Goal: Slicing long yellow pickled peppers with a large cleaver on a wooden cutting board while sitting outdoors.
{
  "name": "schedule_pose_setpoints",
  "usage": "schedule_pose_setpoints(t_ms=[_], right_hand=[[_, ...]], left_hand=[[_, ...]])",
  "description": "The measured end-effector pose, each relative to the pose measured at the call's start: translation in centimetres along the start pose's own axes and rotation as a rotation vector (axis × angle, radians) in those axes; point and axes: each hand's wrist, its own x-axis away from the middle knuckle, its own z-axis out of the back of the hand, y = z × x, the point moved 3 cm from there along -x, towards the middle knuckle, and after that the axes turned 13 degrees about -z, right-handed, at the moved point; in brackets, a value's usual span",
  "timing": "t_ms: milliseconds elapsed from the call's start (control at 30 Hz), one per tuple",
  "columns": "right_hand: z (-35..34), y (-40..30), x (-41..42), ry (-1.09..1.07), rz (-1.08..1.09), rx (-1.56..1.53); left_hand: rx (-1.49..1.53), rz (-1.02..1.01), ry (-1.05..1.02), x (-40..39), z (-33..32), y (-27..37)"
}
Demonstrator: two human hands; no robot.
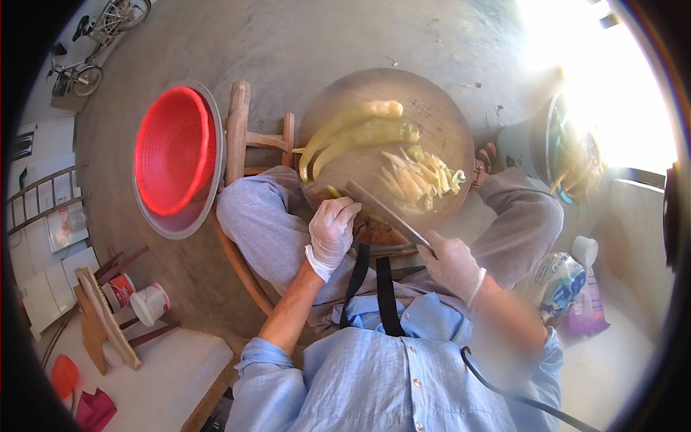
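Observation:
My left hand (332, 225), in a thin translucent glove, has its fingers closed at the near left edge of a round wooden chopping block (356, 78); a small yellow-green pepper tip (334, 191) shows just beyond them. Gloved too, my right hand (451, 264) grips the handle of a knife (390, 218), whose blade slants over the block towards my left hand. Long, pale green whole peppers (367, 135) lie on the block's far left part. A heap of cut pepper pieces (415, 178) sits at the right. What lies under my left fingers is hidden.
A red plastic colander (173, 151) rests in a grey basin (186, 233) at the left, beside a wooden chair (237, 129). At the right stands a light blue bucket (521, 143) heaped with long peppers (577, 156). A plastic package (556, 283) lies near my right knee.

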Motion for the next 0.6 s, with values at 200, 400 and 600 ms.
schedule_pose_setpoints(t_ms=[200, 400, 600], right_hand=[[-1.6, -0.3, -0.8, 0.018, -0.019, 0.041], [1.1, 2.1, 1.5, 0.065, -0.05, 0.035], [2.6, 1.8, 1.7, 0.114, -0.073, -0.02]], left_hand=[[-0.001, 0.013, -0.028, 0.1, 0.1, 0.3], [-0.026, 0.04, 0.034, -0.4, 0.1, 0.4], [-0.013, 0.004, -0.043, -0.6, -1.4, 1.5]])
